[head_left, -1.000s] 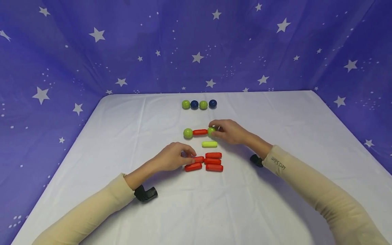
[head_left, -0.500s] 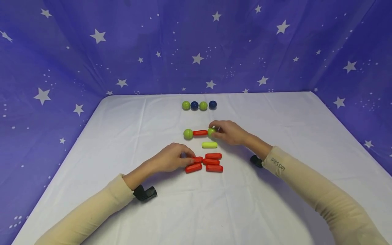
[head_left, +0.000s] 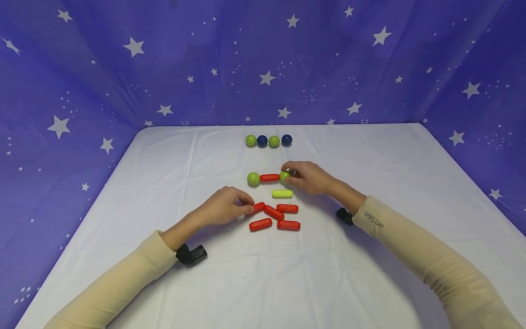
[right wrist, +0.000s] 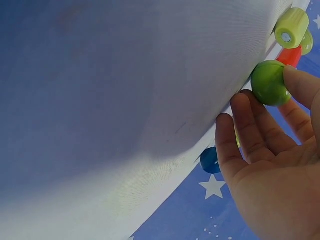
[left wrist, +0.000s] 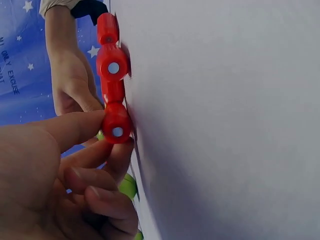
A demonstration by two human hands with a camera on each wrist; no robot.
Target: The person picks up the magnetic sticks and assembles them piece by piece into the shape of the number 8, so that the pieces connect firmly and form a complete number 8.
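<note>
My left hand (head_left: 225, 205) pinches a red magnetic rod (head_left: 259, 207) between thumb and fingers. In the left wrist view the silvery end of this red rod (left wrist: 117, 125) faces the camera. A second red rod (head_left: 274, 212) slants away from its right end, the two ends meeting. With thumb and fingers, my right hand (head_left: 309, 177) holds a green ball (head_left: 284, 176), also plain as the green ball (right wrist: 270, 83) in the right wrist view. That ball sits at the right end of a red rod (head_left: 269, 177), whose left end meets another green ball (head_left: 253, 178).
A yellow-green rod (head_left: 282, 194) lies between the hands. Nearer lie loose red rods: one at left (head_left: 260, 224), one at right (head_left: 288, 225), one above that (head_left: 287, 208). At the back, green balls (head_left: 250, 140) and blue balls (head_left: 262, 141) alternate in a row on the white cloth (head_left: 263, 283).
My left hand has moved slightly left and away from me with the pinched red rod. The rod meeting it has swung to a slant, off the right-hand rods. The right hand stays put.
</note>
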